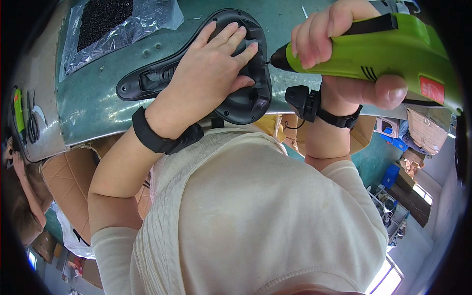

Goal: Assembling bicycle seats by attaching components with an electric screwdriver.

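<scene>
A black plastic part shaped like a bicycle saddle [147, 81] lies on the green work surface, its narrow end to the left. My left hand [211, 61] presses flat on its wide end, fingers spread. Screw holes dot the part's rim. In my right hand [319, 34] is a green electric screwdriver [413, 54], gripped around its body and pointing left. Its black nose and thin bit [268, 62] reach the wide end's right edge; whether the bit touches a screw there, I cannot tell. Both my wrists wear black straps.
A clear plastic bag [142, 24] with many small dark screws lies at the far left of the table [108, 115]. Cardboard boxes [71, 182] stand below the near edge. Farther left are another green screwdriver [18, 110] and another person's arm [29, 187].
</scene>
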`<state>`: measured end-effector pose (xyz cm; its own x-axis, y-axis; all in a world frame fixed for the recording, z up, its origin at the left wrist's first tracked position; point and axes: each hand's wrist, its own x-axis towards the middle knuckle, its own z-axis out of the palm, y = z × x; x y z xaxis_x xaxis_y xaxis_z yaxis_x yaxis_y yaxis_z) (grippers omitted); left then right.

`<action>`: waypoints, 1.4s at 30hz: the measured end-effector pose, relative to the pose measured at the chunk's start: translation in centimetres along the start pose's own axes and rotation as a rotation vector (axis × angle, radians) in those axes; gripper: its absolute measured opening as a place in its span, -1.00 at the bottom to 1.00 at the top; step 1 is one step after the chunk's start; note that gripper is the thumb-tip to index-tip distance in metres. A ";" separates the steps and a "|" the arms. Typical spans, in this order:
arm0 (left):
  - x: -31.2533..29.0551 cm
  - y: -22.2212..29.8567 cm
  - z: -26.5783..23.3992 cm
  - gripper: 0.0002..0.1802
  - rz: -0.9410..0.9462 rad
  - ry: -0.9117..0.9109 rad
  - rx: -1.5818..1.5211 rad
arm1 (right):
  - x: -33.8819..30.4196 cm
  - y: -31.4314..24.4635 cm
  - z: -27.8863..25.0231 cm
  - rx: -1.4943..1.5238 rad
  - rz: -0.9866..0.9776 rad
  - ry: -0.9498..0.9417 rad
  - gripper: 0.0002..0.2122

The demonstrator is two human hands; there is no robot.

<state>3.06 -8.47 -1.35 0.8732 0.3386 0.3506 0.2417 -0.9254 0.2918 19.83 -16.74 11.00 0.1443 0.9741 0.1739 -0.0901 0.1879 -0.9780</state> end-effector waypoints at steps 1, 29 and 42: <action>0.0 0.0 0.0 -0.44 -0.007 -0.001 -0.007 | 0.0 -0.1 0.2 0.004 0.027 0.013 -0.30; 0.7 -3.7 -3.2 -0.80 -0.162 0.028 -0.416 | 0.1 -0.5 -4.0 -0.112 -0.379 0.093 -0.34; -3.3 -22.1 -8.5 -0.73 -0.640 -0.090 0.128 | -2.4 4.1 -7.4 -0.001 -0.280 0.373 -0.48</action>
<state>-8.75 12.35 -1.41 0.5705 0.8186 0.0659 0.7689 -0.5606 0.3076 26.42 -19.21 5.76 0.5072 0.7745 0.3780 0.0037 0.4366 -0.8996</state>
